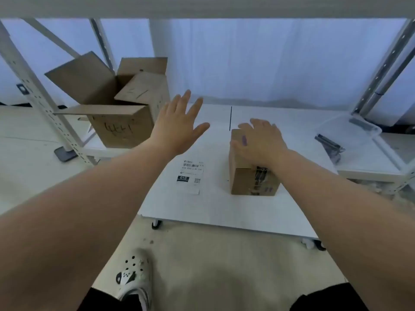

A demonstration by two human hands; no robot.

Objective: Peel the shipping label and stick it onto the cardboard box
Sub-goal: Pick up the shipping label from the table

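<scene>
**A:** Start at the left. What's there?

**B:** A big open carton (116,124) with its flaps up, standing by a white shelf post (38,97). Just right of it the left hand (177,126) hangs in the air, fingers spread and straight, holding nothing.

**A:** And the label?

**B:** The shipping label (190,175) lies flat on the desk (213,212), below that hand and just left of the cardboard box (249,180), not touching it. It looks unpeeled to me. I cannot tell whether a corner is lifted.

**A:** The right hand?

**B:** The right hand (260,142) lies palm-down on the box top, fingers laid out toward the far edge. It is pressing rather than gripping.

**A:** What might go wrong?

**B:** A flat label gives little to catch, so a fingernail could crease it or skid it across the smooth desk. Once peeled, the sticky side could fold onto itself or land crooked. The box is small, so the label may overhang an edge.

**A:** Room to work?

**B:** There is plenty of bare desk in front of the label and box, right up to the near edge. To the left, the carton's flap crowds any swing of the arm. Well to the right sit a plastic tub (350,129) and some dark tools (330,145), out of the way.
</scene>
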